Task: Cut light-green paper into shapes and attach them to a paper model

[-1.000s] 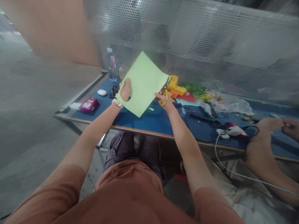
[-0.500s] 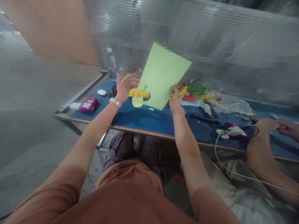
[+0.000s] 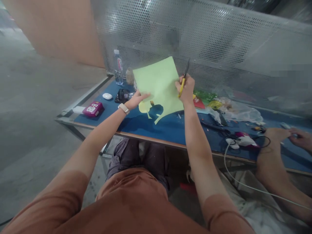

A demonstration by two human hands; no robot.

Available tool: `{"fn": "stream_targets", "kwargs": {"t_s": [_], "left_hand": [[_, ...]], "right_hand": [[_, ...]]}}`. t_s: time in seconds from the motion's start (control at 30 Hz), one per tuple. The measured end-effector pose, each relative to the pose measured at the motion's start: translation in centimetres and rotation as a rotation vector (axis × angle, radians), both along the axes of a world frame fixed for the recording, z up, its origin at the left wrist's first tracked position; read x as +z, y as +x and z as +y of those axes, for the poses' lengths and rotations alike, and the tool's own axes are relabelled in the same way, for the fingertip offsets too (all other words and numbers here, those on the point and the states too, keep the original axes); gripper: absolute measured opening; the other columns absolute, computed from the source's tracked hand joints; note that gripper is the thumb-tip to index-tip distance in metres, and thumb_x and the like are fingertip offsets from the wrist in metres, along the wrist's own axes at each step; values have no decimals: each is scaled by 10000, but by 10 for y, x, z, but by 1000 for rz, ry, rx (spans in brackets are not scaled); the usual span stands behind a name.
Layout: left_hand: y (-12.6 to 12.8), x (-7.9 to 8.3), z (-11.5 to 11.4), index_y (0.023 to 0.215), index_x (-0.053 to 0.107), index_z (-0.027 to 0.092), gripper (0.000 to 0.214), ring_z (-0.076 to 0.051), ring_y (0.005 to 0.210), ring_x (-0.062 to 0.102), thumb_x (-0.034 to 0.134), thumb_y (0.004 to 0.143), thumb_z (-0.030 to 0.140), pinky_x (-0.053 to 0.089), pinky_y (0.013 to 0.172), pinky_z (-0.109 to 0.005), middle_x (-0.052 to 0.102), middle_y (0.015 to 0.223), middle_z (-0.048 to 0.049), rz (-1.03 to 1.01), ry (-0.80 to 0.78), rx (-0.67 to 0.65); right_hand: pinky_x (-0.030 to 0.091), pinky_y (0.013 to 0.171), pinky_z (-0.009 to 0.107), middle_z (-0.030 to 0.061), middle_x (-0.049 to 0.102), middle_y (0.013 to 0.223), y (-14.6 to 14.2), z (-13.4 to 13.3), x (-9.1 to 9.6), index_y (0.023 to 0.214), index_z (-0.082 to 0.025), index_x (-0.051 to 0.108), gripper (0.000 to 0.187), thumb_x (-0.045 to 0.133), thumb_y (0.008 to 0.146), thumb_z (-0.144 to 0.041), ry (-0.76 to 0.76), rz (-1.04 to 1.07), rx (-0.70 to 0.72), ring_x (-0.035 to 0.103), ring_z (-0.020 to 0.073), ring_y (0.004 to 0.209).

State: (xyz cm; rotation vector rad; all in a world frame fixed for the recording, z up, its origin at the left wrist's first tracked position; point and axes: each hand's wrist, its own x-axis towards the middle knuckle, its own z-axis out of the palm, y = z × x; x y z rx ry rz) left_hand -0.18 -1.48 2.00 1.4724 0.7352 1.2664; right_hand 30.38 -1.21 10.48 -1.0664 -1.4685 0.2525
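A sheet of light green paper (image 3: pixel 158 78) is held up over the blue table, with a rounded opening cut into its lower edge. My left hand (image 3: pixel 136 100) grips the sheet's left side, thumb on top. Closed around yellow-handled scissors (image 3: pixel 182 87), my right hand (image 3: pixel 188 88) also pinches the sheet's right edge. The scissor blades point up and away from the paper. A pale yellow-green rounded paper piece (image 3: pixel 143 108) lies below the left fingers. Through the opening a small bit of a yellow object (image 3: pixel 152 103) shows; the sheet hides the rest.
On the left are a purple pack (image 3: pixel 93 109), a white case (image 3: pixel 107 96), a dark phone (image 3: pixel 120 96) and a water bottle (image 3: pixel 118 70). Plastic bags (image 3: pixel 236 109) and cables lie to the right, near another person's hands (image 3: pixel 302 136). A perforated metal panel (image 3: pixel 207 42) stands behind.
The sheet has turned and come down, its cut opening now facing me. My left hand, open before, has taken its left side. In my right hand the scissors have swung upright.
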Motion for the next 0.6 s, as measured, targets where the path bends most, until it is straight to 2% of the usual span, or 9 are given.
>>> {"fn": "stream_targets", "kwargs": {"t_s": [0.1, 0.2, 0.3, 0.37, 0.43, 0.47, 0.53, 0.6], "left_hand": [[-1, -3, 2, 1216, 902, 211, 469, -345, 1257, 891, 1076, 956, 560, 735, 1131, -504, 948, 1331, -164, 78, 29, -29], [-1, -5, 5, 1148, 932, 208, 332, -252, 1019, 848, 969, 1052, 524, 702, 923, -401, 963, 1226, -138, 163, 40, 6], [1, -5, 9, 1137, 947, 202, 291, -208, 979, 793, 827, 1157, 466, 641, 886, -351, 961, 1214, -115, 204, 53, 95], [2, -5, 12, 1126, 932, 197, 297, -187, 953, 753, 757, 1208, 423, 615, 898, -338, 942, 1144, -88, 171, 50, 172], [4, -4, 14, 1082, 886, 190, 299, -159, 863, 680, 718, 1248, 374, 585, 864, -329, 873, 981, -49, 93, 17, 233], [4, -4, 15, 1056, 855, 188, 298, -146, 812, 632, 712, 1261, 350, 565, 829, -325, 813, 894, -28, 46, -6, 256], [5, -2, 16, 1012, 793, 195, 298, -129, 733, 553, 739, 1270, 334, 516, 752, -317, 678, 772, 10, -44, -46, 294], [4, 0, 17, 991, 754, 215, 301, -130, 701, 546, 831, 1237, 371, 485, 697, -307, 602, 733, 27, -109, -78, 318]], "right_hand": [[642, 1194, 522, -11, 485, 866, -23, 6, 32, 859, -323, 490, 508, 972, 980, -220, 57, -128, 53, 649, 295, 1004], [665, 1198, 529, -5, 530, 882, -50, 8, 59, 879, -321, 514, 448, 925, 1032, -231, 156, -230, 101, 651, 287, 973], [637, 1292, 512, 14, 652, 1027, -72, 4, 71, 956, -314, 648, 335, 954, 990, -184, 192, -266, 122, 737, 309, 1159], [630, 1316, 531, 30, 729, 1195, -79, -2, 68, 1149, -314, 762, 289, 909, 980, -131, 257, -302, 107, 758, 323, 1260], [615, 1359, 539, 63, 777, 1386, -78, -8, 55, 1393, -324, 783, 434, 861, 1015, -124, 329, -311, 79, 762, 337, 1364], [583, 1408, 549, 89, 778, 1497, -76, -9, 46, 1493, -325, 763, 477, 847, 1055, -158, 355, -311, 61, 745, 346, 1447], [576, 1418, 626, 137, 756, 1599, -65, -8, 21, 1572, -309, 729, 427, 822, 1155, -321, 346, -297, 20, 726, 380, 1526], [575, 1397, 734, 163, 749, 1552, -52, -1, -9, 1565, -297, 726, 425, 806, 1183, -465, 300, -307, 1, 734, 426, 1523]]}}
